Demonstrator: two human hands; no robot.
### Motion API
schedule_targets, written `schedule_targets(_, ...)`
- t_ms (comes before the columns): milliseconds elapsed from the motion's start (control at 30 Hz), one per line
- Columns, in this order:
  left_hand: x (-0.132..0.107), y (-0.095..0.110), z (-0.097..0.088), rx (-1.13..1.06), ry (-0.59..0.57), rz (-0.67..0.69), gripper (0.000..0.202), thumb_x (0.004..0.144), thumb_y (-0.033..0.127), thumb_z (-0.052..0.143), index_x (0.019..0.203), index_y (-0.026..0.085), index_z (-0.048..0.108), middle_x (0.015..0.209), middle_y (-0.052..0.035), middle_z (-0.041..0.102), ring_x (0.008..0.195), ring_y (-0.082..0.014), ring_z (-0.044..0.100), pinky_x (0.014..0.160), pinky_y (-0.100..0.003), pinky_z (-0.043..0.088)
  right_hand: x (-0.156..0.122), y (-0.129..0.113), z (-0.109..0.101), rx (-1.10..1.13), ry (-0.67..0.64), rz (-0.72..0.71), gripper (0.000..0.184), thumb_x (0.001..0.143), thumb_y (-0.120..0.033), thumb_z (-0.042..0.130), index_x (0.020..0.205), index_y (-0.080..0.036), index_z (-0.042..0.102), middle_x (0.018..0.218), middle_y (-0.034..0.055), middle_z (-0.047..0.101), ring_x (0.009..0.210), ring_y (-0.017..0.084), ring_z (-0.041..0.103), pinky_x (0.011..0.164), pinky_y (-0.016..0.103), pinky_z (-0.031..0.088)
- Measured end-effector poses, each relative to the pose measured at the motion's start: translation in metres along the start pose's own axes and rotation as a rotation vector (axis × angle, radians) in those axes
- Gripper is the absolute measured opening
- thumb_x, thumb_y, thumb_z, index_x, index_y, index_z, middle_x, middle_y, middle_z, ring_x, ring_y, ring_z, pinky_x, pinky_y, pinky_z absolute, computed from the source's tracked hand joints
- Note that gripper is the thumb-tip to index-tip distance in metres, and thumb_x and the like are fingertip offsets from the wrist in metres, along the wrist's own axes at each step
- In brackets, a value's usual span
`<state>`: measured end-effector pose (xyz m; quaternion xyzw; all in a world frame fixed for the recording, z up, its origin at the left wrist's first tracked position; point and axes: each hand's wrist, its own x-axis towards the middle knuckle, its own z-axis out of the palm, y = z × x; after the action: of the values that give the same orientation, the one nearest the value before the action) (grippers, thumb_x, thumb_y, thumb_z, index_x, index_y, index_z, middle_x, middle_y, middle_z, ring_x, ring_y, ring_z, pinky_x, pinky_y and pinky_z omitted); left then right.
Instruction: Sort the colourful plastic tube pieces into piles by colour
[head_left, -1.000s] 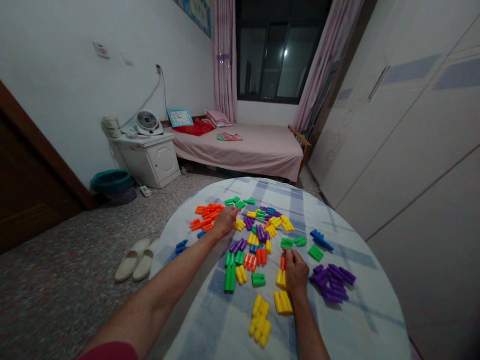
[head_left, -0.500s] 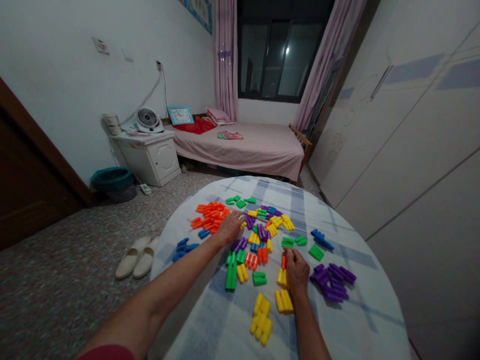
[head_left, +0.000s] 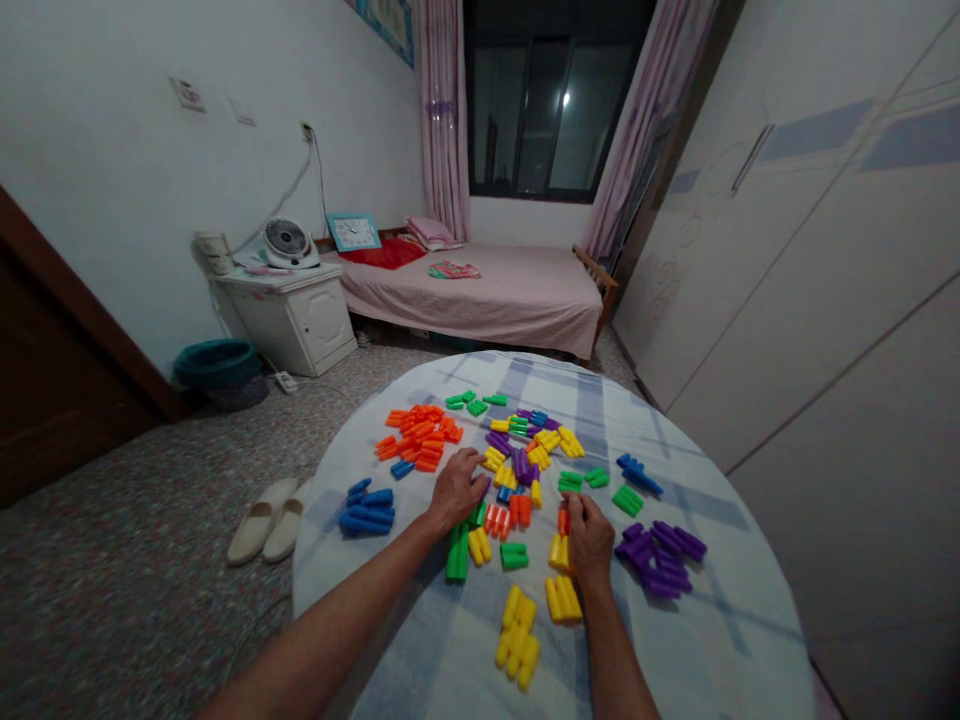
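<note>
Many plastic toy building blocks lie on the cloth of a round table. My left hand (head_left: 457,488) is over the middle-left of the pile, fingers reaching forward and apart from the thumb, with nothing visibly held. Its fingertips are beside a yellow block (head_left: 493,458), and purple and green blocks lie partly hidden under it. My right hand (head_left: 590,538) rests on the cloth with curled fingers closed at an orange block (head_left: 562,521). That block stands end to end with a yellow block (head_left: 559,552). Just beyond these fingertips lies a green block (head_left: 570,481).
On the checked tablecloth (head_left: 675,660) are an orange heap (head_left: 420,430), blue blocks (head_left: 367,515) and a purple heap (head_left: 660,560). Yellow blocks (head_left: 517,640) lie near me. A bed (head_left: 487,300) stands beyond the table; a wardrobe (head_left: 810,300) is to the right.
My left hand has drawn back toward me from the far part of the pile, uncovering yellow and purple blocks. My right hand stays by the orange block. The view has shifted slightly.
</note>
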<state>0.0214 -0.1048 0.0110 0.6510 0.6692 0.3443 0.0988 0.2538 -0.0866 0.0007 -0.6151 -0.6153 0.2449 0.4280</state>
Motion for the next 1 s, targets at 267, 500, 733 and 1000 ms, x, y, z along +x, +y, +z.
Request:
schedule_targets(267,-0.032,-0.011,0.002,-0.024,0.077,0.013,0.023,0.081,0.028,0.057,0.101,0.019,0.064,0.105,-0.0060,0.062,0.100,-0.0190,0.056,0.092,-0.034,0.045,0.000,0.001,0.001,-0.005,-0.003,0.007,0.049,0.080,-0.049,0.034,0.089,-0.016,0.068,0.086,0.0091,0.070,0.081,0.022,0.062,0.074,0.030,0.043)
schedule_targets(500,-0.028,-0.007,-0.001,-0.056,0.076,0.007,0.019,0.080,0.019,0.055,0.096,0.020,0.064,0.099,-0.0050,0.064,0.097,-0.0188,0.056,0.091,-0.035,0.044,-0.001,0.010,0.002,-0.033,-0.041,-0.035,0.045,0.081,-0.047,0.036,0.092,-0.017,0.068,0.087,0.0084,0.070,0.083,0.022,0.062,0.076,0.030,0.043)
schedule_targets(733,-0.028,-0.004,0.000,-0.040,0.088,0.009,0.017,0.080,0.017,0.053,0.093,0.020,0.064,0.096,-0.0049,0.064,0.093,-0.0182,0.056,0.087,-0.034,0.045,-0.014,-0.012,0.006,-0.271,0.022,-0.539,0.031,0.085,-0.032,0.041,0.099,-0.017,0.064,0.099,0.0098,0.065,0.100,0.023,0.054,0.089,0.037,0.038)
schedule_targets(1000,-0.028,-0.006,0.001,-0.040,0.115,0.044,0.015,0.081,0.017,0.052,0.092,0.019,0.063,0.093,-0.0041,0.064,0.090,-0.0176,0.055,0.086,-0.034,0.044,-0.028,-0.059,0.028,-0.570,-0.261,-0.604,0.025,0.084,-0.024,0.049,0.108,-0.023,0.058,0.105,0.0055,0.061,0.102,0.020,0.052,0.087,0.034,0.033)
